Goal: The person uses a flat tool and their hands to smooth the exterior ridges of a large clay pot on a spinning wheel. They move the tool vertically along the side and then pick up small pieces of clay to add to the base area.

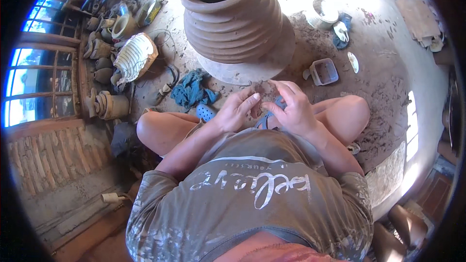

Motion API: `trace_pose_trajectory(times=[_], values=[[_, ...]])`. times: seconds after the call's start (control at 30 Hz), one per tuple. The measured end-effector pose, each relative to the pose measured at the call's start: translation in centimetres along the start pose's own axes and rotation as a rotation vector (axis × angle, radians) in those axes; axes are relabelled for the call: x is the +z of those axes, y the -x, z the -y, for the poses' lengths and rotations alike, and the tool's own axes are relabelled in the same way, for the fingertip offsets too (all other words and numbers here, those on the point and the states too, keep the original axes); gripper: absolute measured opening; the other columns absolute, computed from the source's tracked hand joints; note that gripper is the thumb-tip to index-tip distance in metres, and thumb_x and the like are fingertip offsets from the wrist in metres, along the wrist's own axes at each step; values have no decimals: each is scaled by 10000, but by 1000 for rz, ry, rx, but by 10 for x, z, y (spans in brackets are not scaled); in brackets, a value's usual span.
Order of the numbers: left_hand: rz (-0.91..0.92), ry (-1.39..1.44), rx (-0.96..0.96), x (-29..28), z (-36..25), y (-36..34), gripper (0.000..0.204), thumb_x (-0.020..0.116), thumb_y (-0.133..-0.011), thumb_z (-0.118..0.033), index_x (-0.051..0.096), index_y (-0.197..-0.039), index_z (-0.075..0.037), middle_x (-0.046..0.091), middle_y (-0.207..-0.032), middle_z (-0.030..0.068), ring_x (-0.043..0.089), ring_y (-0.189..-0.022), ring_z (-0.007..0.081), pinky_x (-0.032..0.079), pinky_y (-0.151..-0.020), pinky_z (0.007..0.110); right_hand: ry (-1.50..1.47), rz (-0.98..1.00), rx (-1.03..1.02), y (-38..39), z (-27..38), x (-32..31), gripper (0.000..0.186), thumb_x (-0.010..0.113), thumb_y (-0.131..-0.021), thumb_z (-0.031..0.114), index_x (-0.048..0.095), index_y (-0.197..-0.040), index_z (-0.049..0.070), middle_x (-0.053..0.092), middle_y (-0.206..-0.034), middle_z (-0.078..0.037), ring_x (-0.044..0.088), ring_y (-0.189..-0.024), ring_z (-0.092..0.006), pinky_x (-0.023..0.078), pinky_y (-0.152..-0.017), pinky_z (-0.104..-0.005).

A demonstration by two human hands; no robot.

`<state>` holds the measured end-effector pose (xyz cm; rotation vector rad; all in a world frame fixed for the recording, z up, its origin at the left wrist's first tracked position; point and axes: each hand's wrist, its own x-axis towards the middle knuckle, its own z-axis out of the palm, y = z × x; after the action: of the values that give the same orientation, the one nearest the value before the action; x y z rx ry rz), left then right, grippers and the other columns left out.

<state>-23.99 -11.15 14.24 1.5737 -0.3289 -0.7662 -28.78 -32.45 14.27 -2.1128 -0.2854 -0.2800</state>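
Above my crossed legs, both hands are on a small piece of grey-brown clay (258,91). My left hand (239,109) grips it from the left with the thumb on top; my right hand (292,109) holds it from the right, fingers curled. Just beyond them, a large ribbed, unfired clay pot (232,34) with a wide flared rim stands upright on a round board (223,73). A teal cloth (193,87) lies to the left of my hands, and a clear plastic tub (324,72) sits to the right.
Pots and vessels (103,70) crowd the left beside windows (41,82), with a white ribbed mould (136,56). At the back right are a bucket (322,14) and blue-and-white rags (341,31). Cardboard sheets (415,19) lie at the right edge. A blue clog (206,112) is by my left knee.
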Motion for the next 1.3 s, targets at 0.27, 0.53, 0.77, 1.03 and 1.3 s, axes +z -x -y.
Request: trace_pose_trajectory(times=[0.27,0.53,0.77,1.03,1.3], values=[[86,-513,393,-44,33,-2,288,570,-1039,-250,681,-1172,-20,714,-961,82,669,-734,181,527,-689,329,-12,14,-87,-4,5,17,334,769,-939,135,704,-1206,-54,715,-1027,-191,702,-897,-368,581,-798,-413],[44,96,-119,-40,14,16,435,539,-1123,-410,602,-1304,-20,656,-870,16,617,-737,75,470,-644,218,-48,-41,-267,-6,7,40,379,795,-911,129,711,-1233,-52,709,-1016,-185,703,-905,-328,573,-768,-413],[117,-448,22,-46,9,11,487,484,-1133,-438,617,-1170,29,683,-876,109,675,-791,230,511,-727,368,-29,165,-189,-4,3,29,498,800,-882,156,652,-1298,-74,683,-1068,-192,676,-948,-338,564,-823,-399],[246,-344,-95,-20,1,-1,550,447,-1129,-482,646,-1123,31,681,-834,207,696,-774,351,531,-691,467,181,194,-222,15,-19,38,293,757,-855,110,679,-1110,-13,673,-965,-175,665,-851,-343,562,-787,-425],[446,-13,-352,-45,1,-18,558,596,-1070,-531,727,-1192,-2,592,-719,-21,545,-556,82,453,-510,245,-168,365,-72,-8,-6,9,292,759,-924,139,690,-1151,-31,664,-924,-181,657,-841,-374,539,-758,-440]])
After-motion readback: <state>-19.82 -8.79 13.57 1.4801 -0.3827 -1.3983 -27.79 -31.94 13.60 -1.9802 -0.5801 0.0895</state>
